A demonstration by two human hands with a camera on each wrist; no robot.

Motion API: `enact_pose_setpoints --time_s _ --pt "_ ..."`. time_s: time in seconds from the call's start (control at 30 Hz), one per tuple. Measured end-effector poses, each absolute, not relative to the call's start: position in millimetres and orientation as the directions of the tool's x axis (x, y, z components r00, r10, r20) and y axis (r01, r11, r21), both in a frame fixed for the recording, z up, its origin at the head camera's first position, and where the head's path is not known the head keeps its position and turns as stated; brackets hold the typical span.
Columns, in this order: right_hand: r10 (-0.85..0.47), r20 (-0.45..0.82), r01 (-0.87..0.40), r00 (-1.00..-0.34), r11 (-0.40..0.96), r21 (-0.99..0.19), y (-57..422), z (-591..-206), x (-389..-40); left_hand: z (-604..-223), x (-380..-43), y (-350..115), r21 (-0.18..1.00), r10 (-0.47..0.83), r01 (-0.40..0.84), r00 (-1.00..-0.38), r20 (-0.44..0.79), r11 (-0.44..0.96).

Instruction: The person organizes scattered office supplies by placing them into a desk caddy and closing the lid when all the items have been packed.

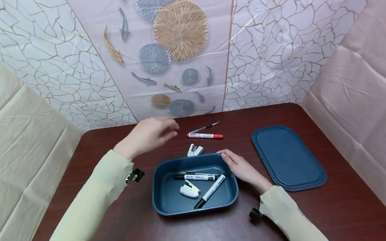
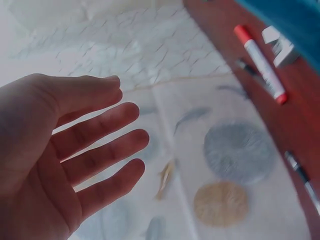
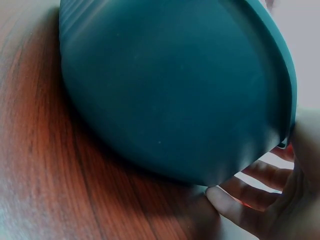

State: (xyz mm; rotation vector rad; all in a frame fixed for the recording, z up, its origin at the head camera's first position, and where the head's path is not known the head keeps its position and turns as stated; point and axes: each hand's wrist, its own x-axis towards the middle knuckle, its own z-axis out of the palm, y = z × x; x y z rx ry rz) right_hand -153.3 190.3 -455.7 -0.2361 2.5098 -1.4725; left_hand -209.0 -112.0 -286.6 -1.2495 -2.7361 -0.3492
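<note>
A dark blue box (image 1: 158, 194) sits on the table, holding a white stapler (image 1: 189, 189), a black-capped white marker (image 1: 199, 177) with a thin pen partly hidden behind it, and another such marker (image 1: 214, 190) lying diagonally. My right hand (image 1: 240, 166) grips the box at its far right corner, its fingers (image 3: 250, 192) along the outside of the wall. Raised above the table, left of and beyond the box, my left hand (image 1: 151, 135) holds nothing; its fingers are relaxed and apart. Beyond the box lie a red-capped marker (image 1: 204, 135), a pen (image 1: 204, 127) and a partly hidden white stapler (image 1: 194, 150).
A flat dark blue lid (image 1: 289, 158) lies on the right of the dark red wooden table (image 1: 119, 219). A patterned cloth (image 1: 181, 68) hangs behind the table's far edge, and plain cloth sheets (image 1: 20, 151) flank both sides.
</note>
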Motion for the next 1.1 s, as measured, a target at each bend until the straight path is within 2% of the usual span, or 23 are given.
enact_pose_setpoints --time_s 0.23,0.53,0.9,1.1 --pt "-0.248 -0.116 -0.018 -0.962 0.479 -0.877 191 -456 -153 -265 -213 -131 0.19 0.654 0.72 -0.689 0.313 0.668" --pt "-0.243 -0.125 -0.007 -0.962 0.479 -0.878 190 -457 -153 -266 -226 -146 0.359 0.497 0.66 -0.742 0.45 0.66" --pt "-0.247 -0.098 -0.034 -0.964 0.481 -0.876 192 -460 -154 -285 -244 -155 0.407 0.422 0.528 -0.846 0.325 0.746" --pt "-0.252 -0.078 -0.059 -0.964 0.496 -0.866 191 -459 -154 -306 -260 -167 0.452 0.348 0.46 -0.884 0.313 0.764"
